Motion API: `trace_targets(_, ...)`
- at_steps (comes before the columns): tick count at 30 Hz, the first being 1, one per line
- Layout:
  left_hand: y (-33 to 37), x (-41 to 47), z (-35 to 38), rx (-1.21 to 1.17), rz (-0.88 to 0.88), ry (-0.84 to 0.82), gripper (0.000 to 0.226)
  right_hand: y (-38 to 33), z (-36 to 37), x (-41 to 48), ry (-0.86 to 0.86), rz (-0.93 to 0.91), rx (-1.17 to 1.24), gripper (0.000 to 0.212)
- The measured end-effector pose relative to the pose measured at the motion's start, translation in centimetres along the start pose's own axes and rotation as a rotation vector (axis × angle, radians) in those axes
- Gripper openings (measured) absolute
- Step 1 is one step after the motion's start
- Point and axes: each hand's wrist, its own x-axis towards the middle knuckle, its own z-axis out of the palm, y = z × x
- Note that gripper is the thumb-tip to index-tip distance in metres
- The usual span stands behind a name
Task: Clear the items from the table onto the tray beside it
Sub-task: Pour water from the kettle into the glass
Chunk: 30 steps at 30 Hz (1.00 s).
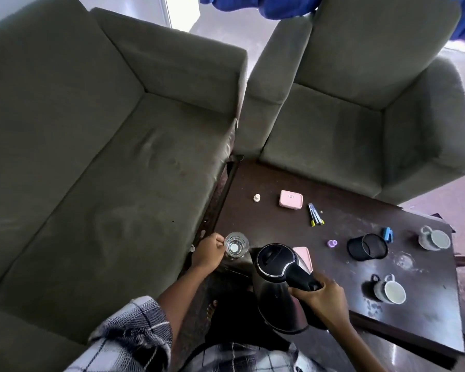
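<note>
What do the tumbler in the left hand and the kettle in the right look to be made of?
The tumbler looks like clear glass: the table shows through its wall and ribbed glints ring the base. The kettle has a glossy black lid and handle, probably plastic, over a dark shiny body that reflects light like metal, though that is not certain.

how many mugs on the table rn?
2. One grey mug near the table's far right edge, past the black mesh pen cup; one grey mug lying on its side near the right hand. The kettle may hide more.
</note>
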Motion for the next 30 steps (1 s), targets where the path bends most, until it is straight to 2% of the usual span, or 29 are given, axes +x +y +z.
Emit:
trace_targets(7,-1.1,2.7,1.2,0.323,0.104,-0.058,0.025,-0.3,1.6,1.8,-0.005,0.070,-0.047,0.035)
trace_targets(15,-2.2,5.8,2.2,0.711,0.210,-0.166,0.066,-1.2,3.4,3.0,0.012,0.099,-0.143,0.036)
trace_targets(23,-3.7,9.6,3.3,0.811,0.304,-0.320,0.090,-1.3,5.7,3.8,0.020,0.149,-0.187,0.040)
trace_targets(26,-4.2,9.8,3.9,0.821,0.331,-0.351,0.087,-1.4,6.2,3.7,0.023,0.173,-0.197,0.042)
trace_targets(30,-4.0,10.0,4.5,0.795,0.343,-0.307,0.081,-1.6,6.8,3.7,0.022,0.193,-0.226,0.039)
